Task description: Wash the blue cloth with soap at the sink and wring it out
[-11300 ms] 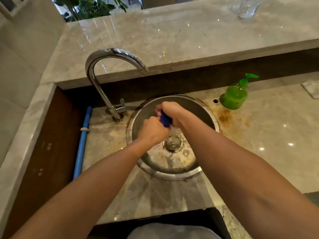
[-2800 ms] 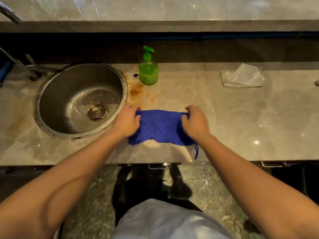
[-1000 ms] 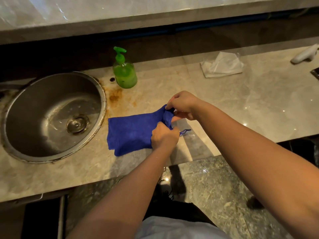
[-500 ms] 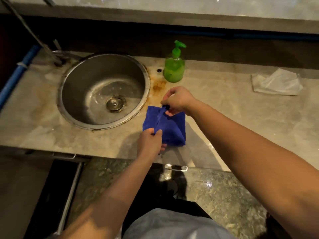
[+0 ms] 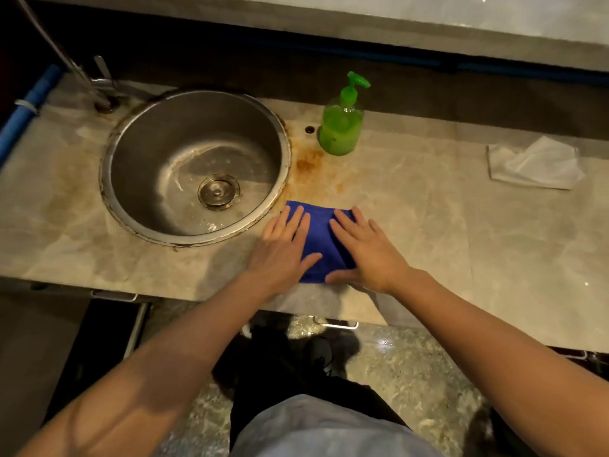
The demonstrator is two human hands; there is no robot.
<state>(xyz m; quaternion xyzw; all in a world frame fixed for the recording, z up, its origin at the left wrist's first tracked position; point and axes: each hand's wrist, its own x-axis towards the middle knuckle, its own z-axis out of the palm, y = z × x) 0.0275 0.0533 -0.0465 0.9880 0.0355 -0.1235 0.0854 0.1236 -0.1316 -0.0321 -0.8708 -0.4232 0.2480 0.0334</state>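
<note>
Bare counter [image 5: 428,232] lies right of the cloth [image 5: 318,239]; sink [image 5: 283,179] borders left.

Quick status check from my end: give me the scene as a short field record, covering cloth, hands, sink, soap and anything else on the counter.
cloth: blue, folded, flat on the counter just right of the sink
left hand: open, palm down on the cloth's left part
right hand: open, palm down on the cloth's right part
sink: round steel bowl, wet, no water running
soap: green pump bottle, upright, behind the cloth
plastic bag: crumpled, far right of counter
</note>
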